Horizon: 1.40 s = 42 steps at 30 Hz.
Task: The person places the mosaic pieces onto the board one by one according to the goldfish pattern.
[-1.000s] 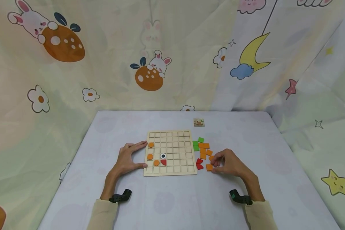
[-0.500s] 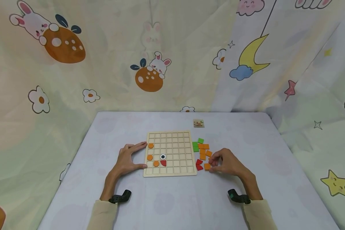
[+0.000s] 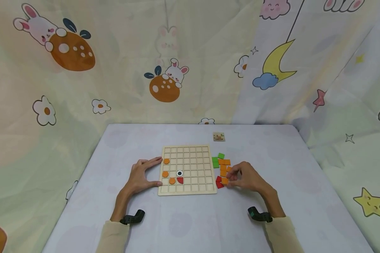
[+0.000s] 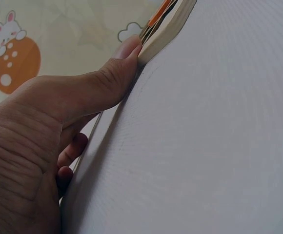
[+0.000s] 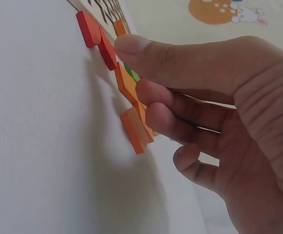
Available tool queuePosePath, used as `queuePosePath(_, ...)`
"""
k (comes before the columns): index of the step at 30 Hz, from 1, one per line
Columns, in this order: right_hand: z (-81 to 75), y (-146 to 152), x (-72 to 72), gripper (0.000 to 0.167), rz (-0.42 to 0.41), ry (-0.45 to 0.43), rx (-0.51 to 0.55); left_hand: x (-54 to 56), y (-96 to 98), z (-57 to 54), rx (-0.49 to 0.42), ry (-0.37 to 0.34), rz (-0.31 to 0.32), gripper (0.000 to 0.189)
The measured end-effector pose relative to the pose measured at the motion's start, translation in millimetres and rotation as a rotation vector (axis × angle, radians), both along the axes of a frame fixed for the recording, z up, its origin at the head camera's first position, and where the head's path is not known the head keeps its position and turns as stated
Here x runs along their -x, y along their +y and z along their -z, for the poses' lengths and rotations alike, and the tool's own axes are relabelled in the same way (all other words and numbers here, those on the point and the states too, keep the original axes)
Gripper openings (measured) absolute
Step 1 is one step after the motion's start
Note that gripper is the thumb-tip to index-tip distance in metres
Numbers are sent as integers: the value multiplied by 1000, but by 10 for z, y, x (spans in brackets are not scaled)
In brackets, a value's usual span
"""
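My left hand point(image 3: 139, 176) braces the left edge of a wooden grid board point(image 3: 196, 165), thumb near the lower corner and fingertips farther up. The left wrist view shows the thumb point(image 4: 100, 85) against the rim. Right of the board, my right hand point(image 3: 248, 178) pinches an orange square tile point(image 3: 224, 181) by thumb and fingertips. This tile point(image 5: 119, 27) peeks past the thumb tip in the right wrist view. Two red quarter-round pieces point(image 3: 219, 185) lie beside it, partly overlapped. On the board sit several orange discs point(image 3: 172, 181), a red piece point(image 3: 180, 180) and a white-and-black eye disc point(image 3: 179, 173).
Several loose orange tiles point(image 3: 223, 173) and green tiles point(image 3: 215, 162) lie along the board's right side. A small pattern card point(image 3: 219, 137) lies near the table's back. The white-covered table point(image 3: 183, 225) meets a printed curtain point(image 3: 202, 70) behind.
My right hand has moved left toward the board, carrying the orange tile over to the red pieces. The left hand stays on the board's edge. The head view has tilted slightly up.
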State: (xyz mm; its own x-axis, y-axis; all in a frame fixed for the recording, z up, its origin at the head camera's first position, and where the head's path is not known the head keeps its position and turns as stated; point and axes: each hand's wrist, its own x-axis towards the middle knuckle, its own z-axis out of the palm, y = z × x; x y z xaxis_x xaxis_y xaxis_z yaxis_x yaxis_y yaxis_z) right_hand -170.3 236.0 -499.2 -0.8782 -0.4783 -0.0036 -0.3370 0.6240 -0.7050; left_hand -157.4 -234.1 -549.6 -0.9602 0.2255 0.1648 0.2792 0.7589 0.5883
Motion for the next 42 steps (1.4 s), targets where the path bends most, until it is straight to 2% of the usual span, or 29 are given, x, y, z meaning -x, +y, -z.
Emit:
queuePosePath(19,-8,-209,116,21,-37,26,38,-13,3,-12,-10,10,5,101)
queuePosePath(36,9,-369,171,23,-17,38,31,1,-5,8,-23,-13,-1,101)
queuePosePath(42,17,-390,198,23,-23,67,19,3,-11,-1,-15,9,7,100)
